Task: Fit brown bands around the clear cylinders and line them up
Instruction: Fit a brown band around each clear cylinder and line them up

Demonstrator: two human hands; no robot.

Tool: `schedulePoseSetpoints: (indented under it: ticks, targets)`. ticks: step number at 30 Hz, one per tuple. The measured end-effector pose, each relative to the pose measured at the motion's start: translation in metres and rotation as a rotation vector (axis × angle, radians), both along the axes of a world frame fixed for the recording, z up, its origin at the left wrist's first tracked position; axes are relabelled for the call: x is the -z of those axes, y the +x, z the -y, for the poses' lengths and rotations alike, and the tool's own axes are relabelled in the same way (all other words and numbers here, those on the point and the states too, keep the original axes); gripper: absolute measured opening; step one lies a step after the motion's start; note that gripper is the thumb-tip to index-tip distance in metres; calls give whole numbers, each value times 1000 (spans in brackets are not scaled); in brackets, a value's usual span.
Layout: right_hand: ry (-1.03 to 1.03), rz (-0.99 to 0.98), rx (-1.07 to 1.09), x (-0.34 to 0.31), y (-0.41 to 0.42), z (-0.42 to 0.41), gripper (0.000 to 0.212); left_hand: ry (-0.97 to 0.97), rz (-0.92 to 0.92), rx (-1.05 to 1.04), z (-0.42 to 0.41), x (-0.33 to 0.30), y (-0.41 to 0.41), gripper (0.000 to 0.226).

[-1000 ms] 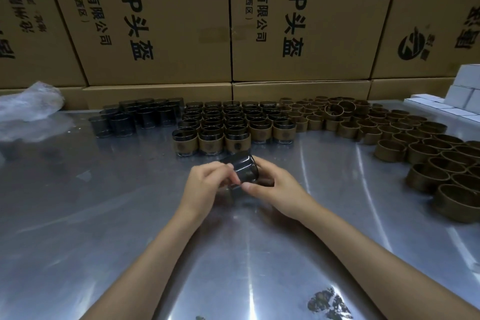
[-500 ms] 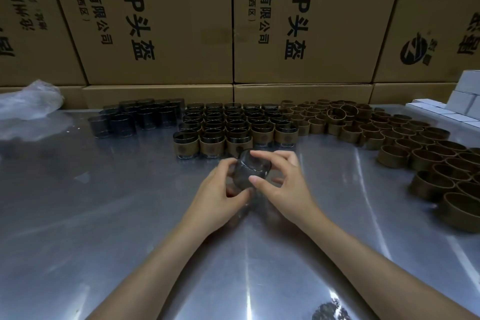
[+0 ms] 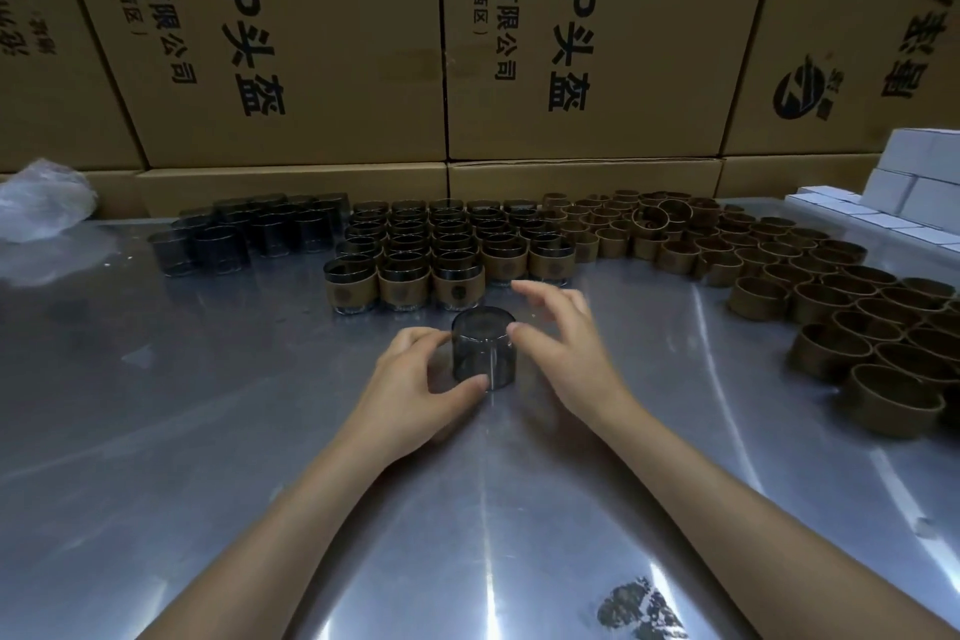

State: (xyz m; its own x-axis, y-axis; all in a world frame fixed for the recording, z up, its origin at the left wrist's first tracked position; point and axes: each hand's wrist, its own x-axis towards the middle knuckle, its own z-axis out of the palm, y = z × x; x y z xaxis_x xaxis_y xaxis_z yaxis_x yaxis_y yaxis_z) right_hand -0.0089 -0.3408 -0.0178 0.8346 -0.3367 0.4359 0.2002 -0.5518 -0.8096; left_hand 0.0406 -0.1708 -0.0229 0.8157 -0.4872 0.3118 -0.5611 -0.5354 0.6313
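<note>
Head view: A smoky clear cylinder (image 3: 483,347) stands upright on the metal table (image 3: 208,431), just in front of the banded cylinders (image 3: 436,265), and carries no band. The left hand (image 3: 415,385) grips it, thumb at the lower front wall and fingers around the left side. The right hand (image 3: 561,343) is spread and holds nothing; its thumb tip touches the cylinder's upper right edge, the fingers raised above the table. Bare cylinders (image 3: 249,234) stand grouped at rear left. Loose brown bands (image 3: 810,291) cover the right side of the table. Cardboard boxes (image 3: 322,36) form the backdrop; white boxes (image 3: 919,182) sit at far right, a plastic bag (image 3: 41,198) at far left.
</note>
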Motion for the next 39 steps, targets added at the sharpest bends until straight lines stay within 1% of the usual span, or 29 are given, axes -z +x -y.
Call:
schedulePoseSetpoints:
  ticks: [2,4,5,7,8,12,14,17,20,26,31,34,39]
  targets:
    - [-119,-12,193,-4,-1,19,25,13,-8,-4,-1,0,0,62]
    - [-286,-121,416,-3,-7,45,25,18,-9,1,-1,0,0,61]
    - [-335,-204,505,-1,-9,59,28,17,-6,2,-2,0,0,61]
    - [-306,-371,624,0,-11,81,33,8,-8,-4,-2,0,0,63]
    - [-285,-419,672,0,-10,89,34,7,-11,-4,-2,0,0,65]
    - [-403,-537,835,0,3,103,36,7,-14,-3,-2,2,2,70]
    - [-403,-635,883,-1,10,108,41,6,-14,-4,-2,3,4,71]
    - [-320,-732,937,-4,17,115,49,-2,-18,5,-3,4,5,71]
    - [-246,-741,966,-4,19,118,58,-6,-19,17,-3,5,6,70]
    - [-333,-590,1020,1,19,119,62,-10,-6,43,-2,5,4,64]
    - [-401,-569,1001,1,17,117,62,-19,-24,45,-2,4,2,62]
    - [-469,-549,979,0,16,114,57,-7,-28,49,-2,4,3,62]
    - [-641,-559,844,-2,10,106,32,15,-22,53,-1,5,3,61]
